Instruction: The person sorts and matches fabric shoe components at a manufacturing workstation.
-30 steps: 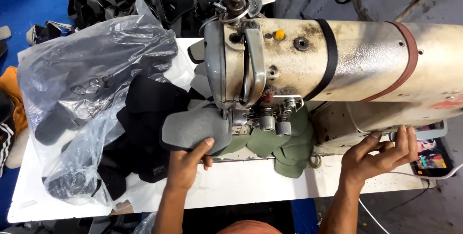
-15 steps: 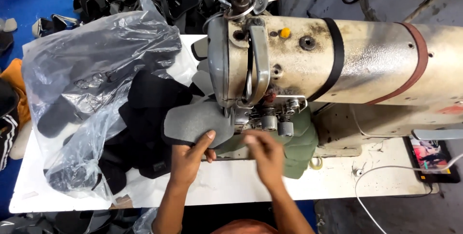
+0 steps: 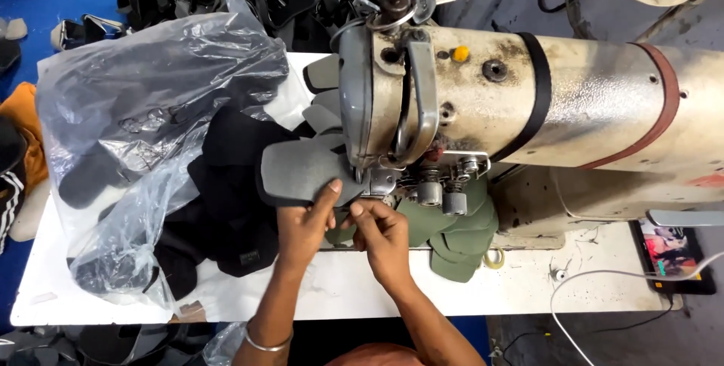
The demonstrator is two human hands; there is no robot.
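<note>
Step in hand, as I judge it: positioning a workpiece at the needle of the worn cream-coloured industrial sewing machine [image 3: 528,102]; stitching does not look under way.

Left hand [image 3: 305,223]: thumb on top, fingers beneath, pinching the near edge of the grey padded foam-like shoe piece [image 3: 298,174]. This piece lies flat, its right end tucked under the machine head beside the metal presser-foot assembly [image 3: 385,183].

Right hand [image 3: 385,234]: fingers curled, fingertips pinched together right at the near edge of the grey piece, just below the foot. Whether they grip a thread, a second layer or only the edge is too small to tell. Thin metal bangle on the left wrist.

Next move, judged: calls for fine alignment of the edge under the foot, both hands close to the needle, so fingertip clearance matters.

Edges and room:
- Right of the hands, a stack of olive-green shaped fabric pieces [image 3: 452,238] sits under the machine arm, touching the working zone.
- Left, a heap of black cut shoe parts [image 3: 226,208] lies on the white table top [image 3: 362,290], partly covered by a crumpled clear plastic bag [image 3: 143,110]; the grey piece overlaps this heap.
- Open table surface is a strip along the near edge, between the hands and the table rim.
- Far right, a phone with lit screen [image 3: 671,249] and a white cable [image 3: 603,290] lie near the table corner, well apart from the hands.
- The machine arm overhangs the workpiece; no room above it.
</note>
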